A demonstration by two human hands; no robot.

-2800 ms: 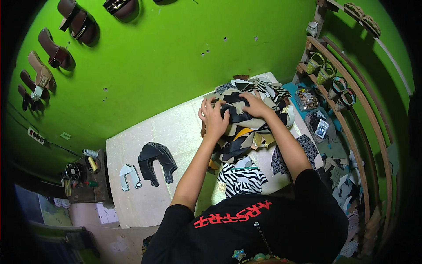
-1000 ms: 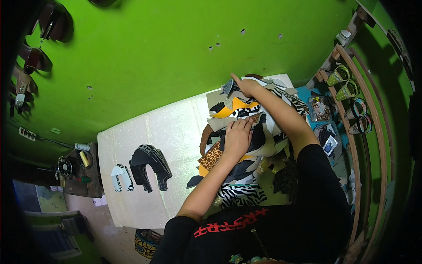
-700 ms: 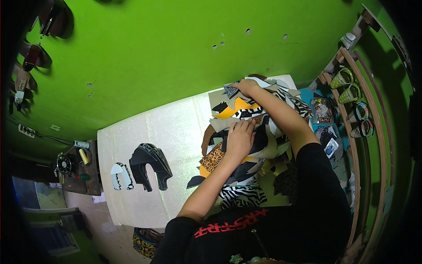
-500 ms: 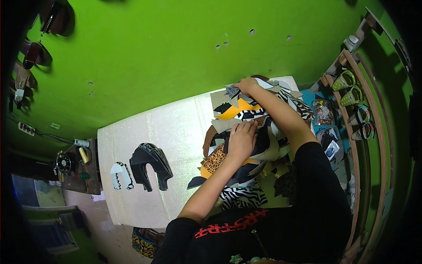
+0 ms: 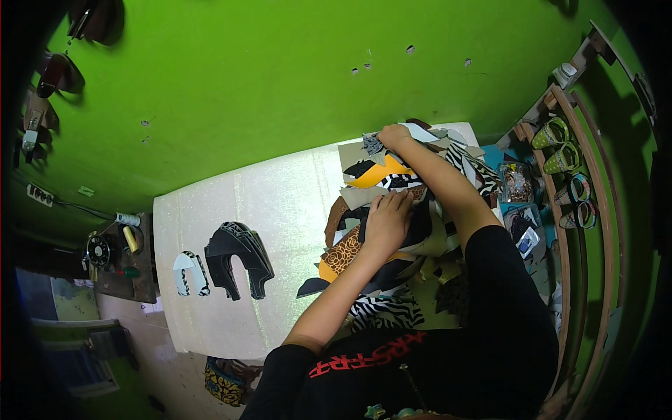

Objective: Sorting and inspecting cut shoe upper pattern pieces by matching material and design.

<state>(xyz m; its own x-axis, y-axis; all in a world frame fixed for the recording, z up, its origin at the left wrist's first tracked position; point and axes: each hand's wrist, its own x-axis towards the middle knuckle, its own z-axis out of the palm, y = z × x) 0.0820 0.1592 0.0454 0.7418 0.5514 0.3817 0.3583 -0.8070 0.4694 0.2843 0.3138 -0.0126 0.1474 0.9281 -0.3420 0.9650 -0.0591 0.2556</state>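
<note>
A heap of fabric and leather-like scraps [image 5: 355, 248] covers the right part of the table, with zebra-striped, brown patterned, orange, black and beige pieces. My left hand [image 5: 387, 220] lies flat on the middle of the heap, fingers stretched and slightly apart. At the heap's far edge, my right hand [image 5: 394, 137] is curled down beside a grey patterned scrap [image 5: 372, 144]; its fingertips are hidden, so what they grip does not show. Left of the heap lie a stack of black U-shaped pieces [image 5: 234, 252] and a smaller stack of pale blue and zebra-edged U-shaped pieces [image 5: 185, 262].
The pale shimmering table [image 5: 294, 203] stands against a green wall [image 5: 280, 84]. At right, a wooden rack [image 5: 574, 133] holds sandals [image 5: 560, 157], near plastic containers of small items [image 5: 516, 183]. A sewing machine's wheel [image 5: 100, 253] shows at left.
My right hand's fingers have curled in at the grey scrap, where they reached out before. My left hand stays flat on the heap. The view has shifted slightly.
</note>
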